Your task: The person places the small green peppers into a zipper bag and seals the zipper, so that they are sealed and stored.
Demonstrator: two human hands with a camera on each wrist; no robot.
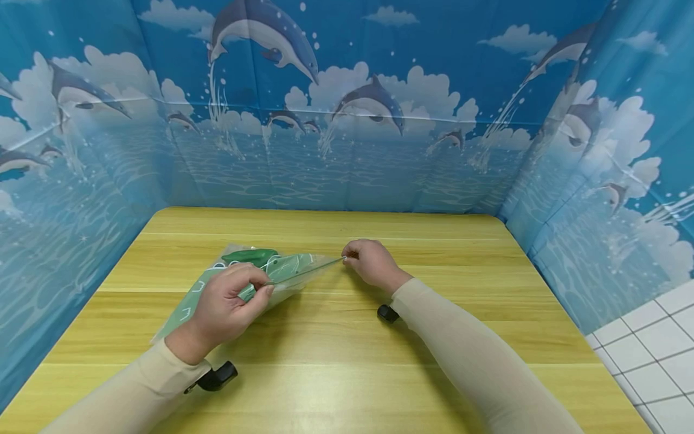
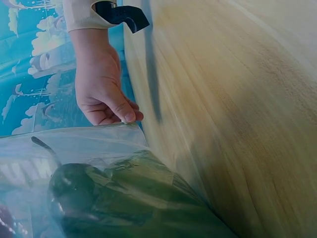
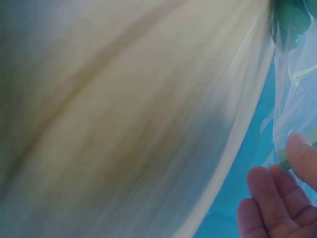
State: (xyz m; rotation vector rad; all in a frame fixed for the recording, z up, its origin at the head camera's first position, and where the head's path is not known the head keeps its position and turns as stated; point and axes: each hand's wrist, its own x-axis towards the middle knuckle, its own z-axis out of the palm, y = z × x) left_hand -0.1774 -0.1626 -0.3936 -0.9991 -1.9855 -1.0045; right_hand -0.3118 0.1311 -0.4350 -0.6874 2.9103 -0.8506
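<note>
A clear plastic bag [image 1: 295, 268] with a green, white-marked area lies slanted over the left of the table, its near edge raised. Inside is a green pepper [image 1: 249, 255]; its curved stem shows through the film in the left wrist view, where the pepper [image 2: 74, 191] looks dark. My left hand [image 1: 225, 307] pinches the bag's near edge between thumb and fingers. Farther right, my right hand [image 1: 374, 265] pinches the other end of that edge, which stretches taut between both hands. In the right wrist view, fingertips [image 3: 262, 186] hold a green strip along the bag's edge.
Beneath everything is a yellow wooden table [image 1: 347, 374]. A blue dolphin-print curtain [image 1: 347, 163] stands along its back and sides. Black devices are strapped at both wrists, such as the left one [image 1: 217, 377]. White floor tiles [image 1: 645, 349] show at the right.
</note>
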